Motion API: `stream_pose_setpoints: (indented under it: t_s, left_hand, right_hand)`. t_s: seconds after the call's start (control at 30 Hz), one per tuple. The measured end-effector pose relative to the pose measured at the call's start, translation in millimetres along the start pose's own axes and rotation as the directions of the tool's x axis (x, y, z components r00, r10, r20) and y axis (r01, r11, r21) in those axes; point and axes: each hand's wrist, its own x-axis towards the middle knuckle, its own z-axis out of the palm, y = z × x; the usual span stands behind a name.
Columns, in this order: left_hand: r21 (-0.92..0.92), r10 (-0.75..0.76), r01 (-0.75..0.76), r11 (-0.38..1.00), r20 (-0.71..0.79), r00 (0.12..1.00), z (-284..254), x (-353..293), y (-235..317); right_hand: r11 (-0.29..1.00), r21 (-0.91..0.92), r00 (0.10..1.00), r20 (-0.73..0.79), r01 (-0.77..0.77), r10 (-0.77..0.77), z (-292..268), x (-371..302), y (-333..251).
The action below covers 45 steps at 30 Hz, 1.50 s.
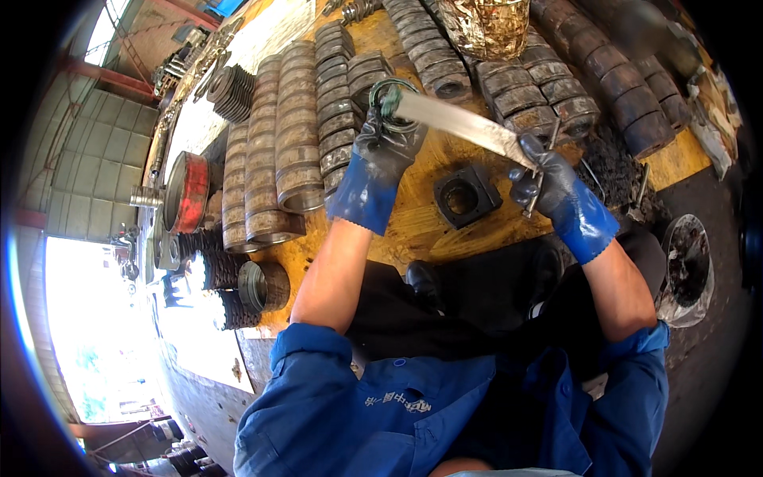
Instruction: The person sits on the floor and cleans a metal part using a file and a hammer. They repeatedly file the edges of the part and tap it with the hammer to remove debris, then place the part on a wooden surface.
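Note:
My left hand [380,155], in a dark and blue glove, grips the far end of a long flat metal blade [461,121] together with a thin metal ring [391,102]. The blade runs from that hand down to the right. My right hand [556,191], gloved the same way, holds the blade's other end and a thin metal rod [542,179]. Both hands hover above a yellow wooden bench [413,222]. A black square block with a round hole [466,195] lies on the bench between my hands.
Rows of ribbed grey metal cylinders [298,135] and darker rusty ones [628,87] line the bench. A dirty bucket [486,25] stands at the back. A red drum [189,191] lies at the left, a round pan [687,266] on the floor at the right.

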Motion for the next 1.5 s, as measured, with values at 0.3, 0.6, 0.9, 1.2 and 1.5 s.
stream_pose_setpoints:
  t_s: [0.3,0.6,0.9,1.2,1.5]
  left_hand:
    - [0.400,0.466,-0.593,0.699,0.375,0.802,-29.0,23.7,25.6]
    - [-0.029,0.202,-0.200,0.979,0.198,0.959,-24.1,18.9,29.7]
    - [-0.059,0.128,-0.116,0.992,0.292,0.948,-19.2,5.6,25.6]
    - [-0.039,0.178,-0.191,0.981,0.578,0.797,-15.8,16.1,22.1]
    - [0.010,0.263,-0.276,0.961,0.276,0.925,-15.9,18.0,29.9]
  right_hand:
    - [0.994,-0.106,0.996,-0.072,0.039,-0.046,-9.0,2.2,2.9]
    - [0.991,-0.128,0.970,-0.242,-0.048,0.015,9.7,7.2,5.0]
    - [0.985,0.107,0.990,-0.007,0.138,-0.138,0.9,1.7,7.5]
    - [0.998,0.043,0.996,-0.080,-0.042,0.045,4.2,4.5,32.3]
    - [0.994,0.088,0.996,-0.058,-0.065,0.070,-2.4,7.3,28.9]
